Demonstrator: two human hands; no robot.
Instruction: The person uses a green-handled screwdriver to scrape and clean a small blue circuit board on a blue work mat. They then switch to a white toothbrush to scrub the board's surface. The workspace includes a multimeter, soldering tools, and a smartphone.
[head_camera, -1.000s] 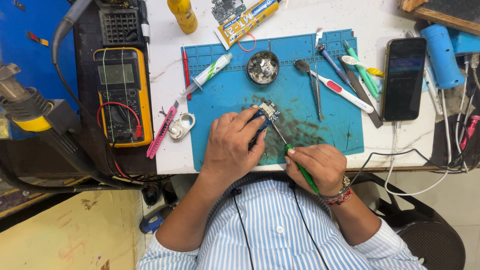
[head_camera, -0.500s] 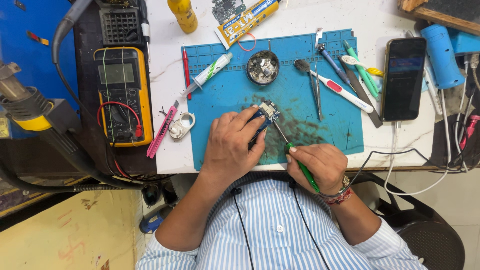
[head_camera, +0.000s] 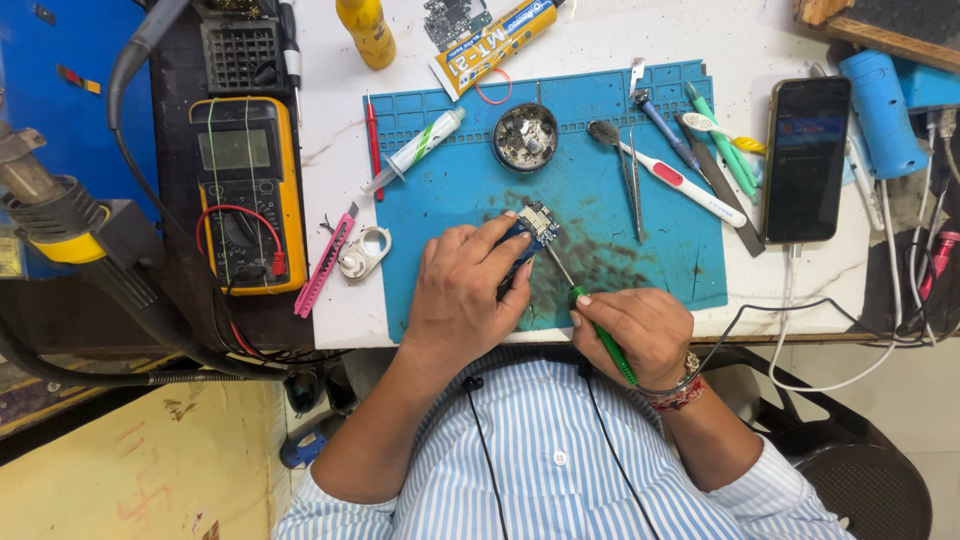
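My left hand (head_camera: 462, 290) grips a small blue circuit board (head_camera: 532, 227) and holds it down on the blue work mat (head_camera: 660, 250). My right hand (head_camera: 640, 328) is closed around a green-handled soldering iron (head_camera: 592, 322), pen-style. Its metal tip reaches up and left to the board's lower edge. Both hands rest at the mat's near edge, over a dark smudged patch.
A round tin (head_camera: 526, 136), tweezers (head_camera: 633, 180), a white toothbrush (head_camera: 672, 180) and a syringe (head_camera: 415, 150) lie on the mat. A phone (head_camera: 805, 158) lies to the right, a yellow multimeter (head_camera: 243, 190) and pink cutter (head_camera: 325, 262) to the left. Cables trail off the right edge.
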